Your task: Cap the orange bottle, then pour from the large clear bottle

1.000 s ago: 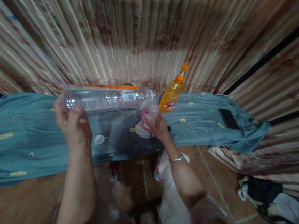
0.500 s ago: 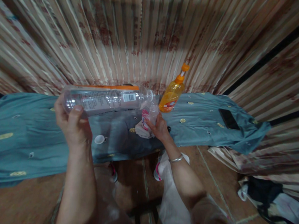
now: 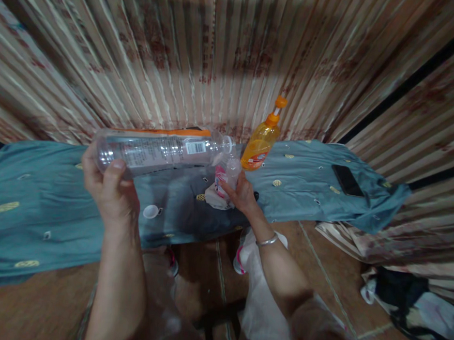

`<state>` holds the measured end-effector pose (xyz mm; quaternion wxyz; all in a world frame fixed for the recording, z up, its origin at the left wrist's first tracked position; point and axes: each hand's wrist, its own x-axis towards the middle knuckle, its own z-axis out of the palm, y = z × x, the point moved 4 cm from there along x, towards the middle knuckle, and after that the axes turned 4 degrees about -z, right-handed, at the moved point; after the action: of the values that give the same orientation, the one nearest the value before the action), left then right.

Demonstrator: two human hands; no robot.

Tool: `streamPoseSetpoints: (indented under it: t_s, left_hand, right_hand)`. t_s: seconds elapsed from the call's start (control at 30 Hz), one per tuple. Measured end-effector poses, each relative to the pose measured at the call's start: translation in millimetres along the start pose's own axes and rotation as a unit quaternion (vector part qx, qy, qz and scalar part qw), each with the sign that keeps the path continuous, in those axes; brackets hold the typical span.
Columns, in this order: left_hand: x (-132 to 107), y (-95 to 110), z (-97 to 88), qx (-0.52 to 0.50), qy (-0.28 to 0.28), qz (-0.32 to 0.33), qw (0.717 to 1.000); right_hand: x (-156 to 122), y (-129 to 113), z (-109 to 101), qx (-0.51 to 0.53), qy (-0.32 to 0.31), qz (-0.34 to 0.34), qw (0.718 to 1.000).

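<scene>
My left hand [image 3: 111, 188] grips the base of a large clear plastic bottle [image 3: 158, 149] with an orange strip and a barcode label. The bottle lies nearly level in the air, its open neck over the mouth of a small clear bottle [image 3: 229, 174] with a pink label. Whether the two mouths touch, I cannot tell. Closed around the small bottle is my right hand [image 3: 244, 194]. A crumpled pale cloth [image 3: 217, 198] sits under the small bottle. Just behind it stands a pump bottle [image 3: 259, 146] of orange liquid.
A teal cloth with pineapple prints [image 3: 299, 196] covers the narrow table. On it lie a white cap [image 3: 151, 212] and a black phone [image 3: 346, 180]. Pleated curtains [image 3: 234, 62] hang behind and at the right. A dark bag [image 3: 401, 291] rests at the lower right.
</scene>
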<state>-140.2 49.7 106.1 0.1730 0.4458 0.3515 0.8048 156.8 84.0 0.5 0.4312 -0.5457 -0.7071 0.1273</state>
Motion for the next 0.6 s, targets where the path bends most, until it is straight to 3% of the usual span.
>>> streamPoseSetpoints:
  t_s: [0.6]
  left_hand:
    - [-0.8,4.3,3.0,0.02,0.011,0.003,1.0]
  right_hand:
    - [1.3,-1.5,-0.8,-0.013,-0.025,0.022,0.999]
